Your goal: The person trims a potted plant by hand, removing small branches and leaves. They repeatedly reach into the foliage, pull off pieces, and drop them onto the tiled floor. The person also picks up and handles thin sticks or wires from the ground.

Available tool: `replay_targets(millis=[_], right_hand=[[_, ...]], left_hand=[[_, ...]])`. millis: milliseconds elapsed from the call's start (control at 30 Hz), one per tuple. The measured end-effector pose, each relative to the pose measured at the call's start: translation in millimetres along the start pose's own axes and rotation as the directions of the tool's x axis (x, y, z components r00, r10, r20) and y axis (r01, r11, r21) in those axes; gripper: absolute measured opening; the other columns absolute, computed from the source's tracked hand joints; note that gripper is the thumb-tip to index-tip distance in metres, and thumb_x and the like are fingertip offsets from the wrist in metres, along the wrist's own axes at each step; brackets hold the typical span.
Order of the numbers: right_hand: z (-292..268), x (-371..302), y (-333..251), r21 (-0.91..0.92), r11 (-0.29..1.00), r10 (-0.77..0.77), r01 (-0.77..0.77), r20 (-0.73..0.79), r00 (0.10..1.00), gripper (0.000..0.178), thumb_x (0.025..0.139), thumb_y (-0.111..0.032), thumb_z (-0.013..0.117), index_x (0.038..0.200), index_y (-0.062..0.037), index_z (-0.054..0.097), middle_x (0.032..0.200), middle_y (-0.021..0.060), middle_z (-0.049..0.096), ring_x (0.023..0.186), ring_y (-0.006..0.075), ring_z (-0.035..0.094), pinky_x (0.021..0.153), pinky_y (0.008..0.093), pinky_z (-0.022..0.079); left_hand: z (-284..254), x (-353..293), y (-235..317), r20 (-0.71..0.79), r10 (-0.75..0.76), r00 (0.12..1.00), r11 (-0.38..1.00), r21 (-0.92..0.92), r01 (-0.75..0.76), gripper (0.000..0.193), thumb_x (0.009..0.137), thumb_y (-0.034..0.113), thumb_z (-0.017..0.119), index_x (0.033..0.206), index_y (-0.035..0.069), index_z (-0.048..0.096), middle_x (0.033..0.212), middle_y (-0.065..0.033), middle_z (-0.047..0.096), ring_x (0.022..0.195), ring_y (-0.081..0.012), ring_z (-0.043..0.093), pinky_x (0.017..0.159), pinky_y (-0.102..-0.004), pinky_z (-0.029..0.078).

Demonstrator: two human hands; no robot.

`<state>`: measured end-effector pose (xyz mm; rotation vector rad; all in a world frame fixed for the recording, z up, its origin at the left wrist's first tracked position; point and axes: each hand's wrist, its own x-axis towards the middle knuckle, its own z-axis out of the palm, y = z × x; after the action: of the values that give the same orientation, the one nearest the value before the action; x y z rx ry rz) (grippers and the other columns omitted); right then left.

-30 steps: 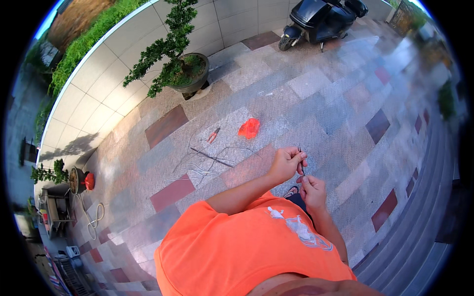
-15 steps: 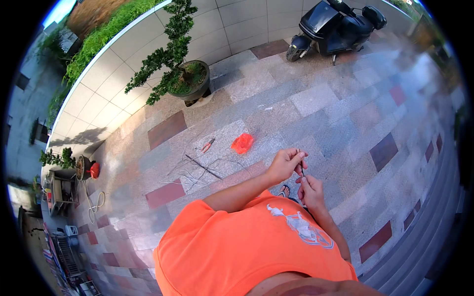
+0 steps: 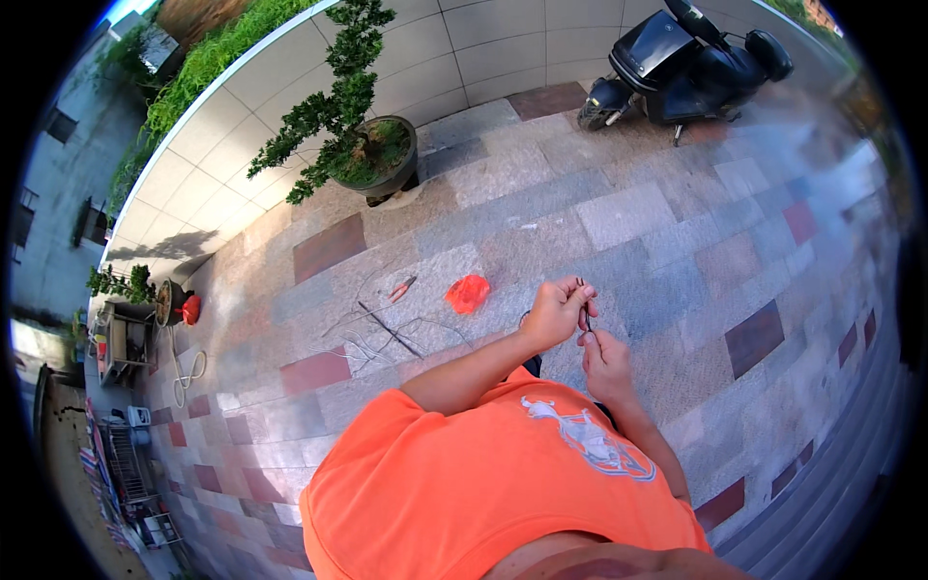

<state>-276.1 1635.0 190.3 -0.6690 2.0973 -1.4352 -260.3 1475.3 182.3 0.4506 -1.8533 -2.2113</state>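
My left hand (image 3: 558,315) is closed in a pinch in front of my orange shirt. Just below and to the right, my right hand (image 3: 607,364) pinches too. A thin dark piece of wire (image 3: 587,317) runs between the two hands, with a short end showing above the left fingers; it is too small to make out in detail. On the paving to the left lie several loose pale wires (image 3: 362,346) and a dark thin rod (image 3: 390,329). Beyond them are red-handled pliers (image 3: 402,288) and a crumpled orange-red plastic bag (image 3: 468,294).
A large potted tree (image 3: 377,164) stands by the tiled wall (image 3: 493,48). A black scooter (image 3: 677,72) is parked at the far right. At the left are a smaller potted plant (image 3: 168,302), a looped hose (image 3: 188,377) and a metal rack (image 3: 126,464). Steps (image 3: 822,483) descend at the lower right.
The view has shifted slightly. Both hands keep the wire between them and have moved only a little. The sandalled foot seen below the hands earlier has gone out of sight.
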Motion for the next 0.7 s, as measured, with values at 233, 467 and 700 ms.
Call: replay_targets(millis=[233,467,700], right_hand=[[-13.5,121.4,-16.7,-0.319,0.924,-0.222,0.211,0.0,0.975,0.024,0.097,-0.015,0.048,0.081,0.0019,0.056,0.064,0.0242,0.056,0.061,0.046,0.056,0.055,0.0496,0.041],[-28.8,254.7,-29.7,-0.216,0.955,-0.183,0.205,0.118,0.976,0.024,0.098,-0.015,0.047,0.086,0.0024,0.059,0.06,0.0196,0.054,0.053,0.0359,0.056,0.053,0.0438,0.041],[-30.2,355.3,-52.5,-0.064,0.998,0.002,0.02,0.327,0.945,0.024,0.099,-0.017,0.047,0.089,0.0008,0.06,0.055,0.0066,0.053,0.045,0.0126,0.051,0.046,0.0312,0.04]], left_hand=[[-28.9,114.0,-0.1,-0.061,-0.029,0.998,0.999,-0.045,0.026,0.021,0.1,0.013,0.053,0.091,-0.003,0.063,0.076,-0.0099,0.068,0.054,-0.0078,0.056,0.049,-0.0242,0.048],[-88.3,222.1,38.6,-0.002,-0.104,0.995,0.961,-0.259,0.1,0.022,0.1,0.016,0.053,0.099,-0.003,0.065,0.082,-0.0091,0.069,0.059,-0.0089,0.059,0.053,-0.024,0.048],[-127.7,294.9,53.9,-0.065,-0.113,0.991,0.96,-0.264,0.092,0.025,0.1,0.017,0.054,0.1,-0.004,0.066,0.08,-0.0082,0.068,0.061,-0.0096,0.06,0.055,-0.0244,0.05]])
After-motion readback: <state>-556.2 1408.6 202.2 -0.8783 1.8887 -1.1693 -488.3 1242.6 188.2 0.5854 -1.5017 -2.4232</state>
